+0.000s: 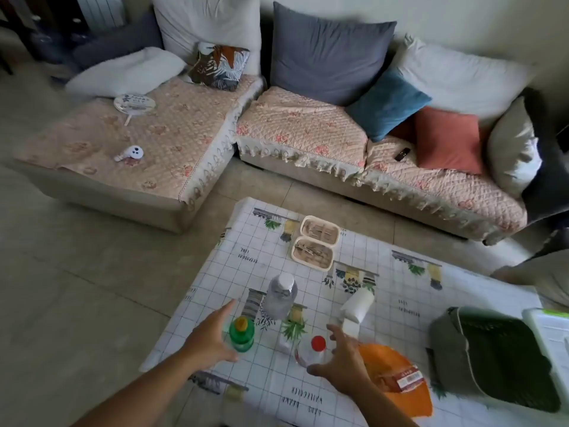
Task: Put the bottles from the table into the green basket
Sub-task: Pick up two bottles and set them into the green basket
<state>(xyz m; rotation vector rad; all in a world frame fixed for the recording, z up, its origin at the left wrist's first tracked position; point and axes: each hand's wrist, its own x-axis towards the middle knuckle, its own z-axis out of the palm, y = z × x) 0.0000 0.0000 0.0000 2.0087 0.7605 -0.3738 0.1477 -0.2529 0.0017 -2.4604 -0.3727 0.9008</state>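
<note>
Three bottles stand near the table's left front. A green bottle (242, 334) with a yellow cap has my left hand (209, 337) spread open just to its left, thumb and fingers curving around it, contact unclear. A clear bottle with a red cap (311, 349) stands beside my right hand (341, 359), whose open fingers reach around its right side. A taller clear bottle with a white cap (280, 295) is farther back. A white bottle (358, 305) lies on its side. The green basket (498, 352) sits at the right of the table.
The table (400, 288) carries a white grid-patterned cloth. Two beige trays (317, 243) of small items sit at its far side. An orange bag (397, 377) lies between my right hand and the basket. A white container (551, 328) is at the right edge. A sofa with cushions stands beyond.
</note>
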